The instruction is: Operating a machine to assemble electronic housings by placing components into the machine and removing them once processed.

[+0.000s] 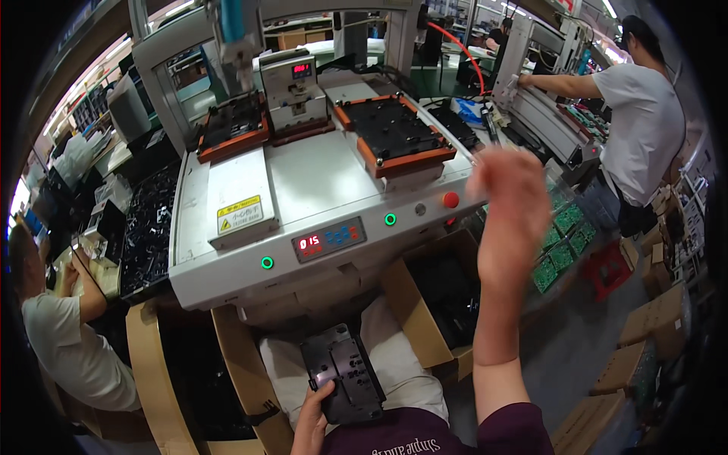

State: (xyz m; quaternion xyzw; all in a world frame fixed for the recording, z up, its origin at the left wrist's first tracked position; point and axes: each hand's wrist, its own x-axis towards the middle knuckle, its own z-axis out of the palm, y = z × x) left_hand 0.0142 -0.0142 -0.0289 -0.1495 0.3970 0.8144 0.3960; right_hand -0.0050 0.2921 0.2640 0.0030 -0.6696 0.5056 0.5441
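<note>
A flat black plastic housing (350, 379), with holes and raised details, rests over my lap. My left hand (312, 409) grips its lower left edge, thumb on top. My right hand (514, 189) is raised at the right front corner of a white bench machine (311, 178), near its red stop button (450, 200). Motion smears its fingers, so I cannot see whether they hold anything. On the machine, an orange-framed fixture (394, 133) carries a black panel at the right. A second orange-framed fixture (233, 127) with dark parts sits at the left.
Open cardboard boxes of black parts stand at my left (155, 371) and right (413, 311). Green circuit boards (557, 254) lie at the right. One co-worker (641, 114) stands at the far right; another (76, 334) works at the left. Closed cartons (656, 326) line the right floor.
</note>
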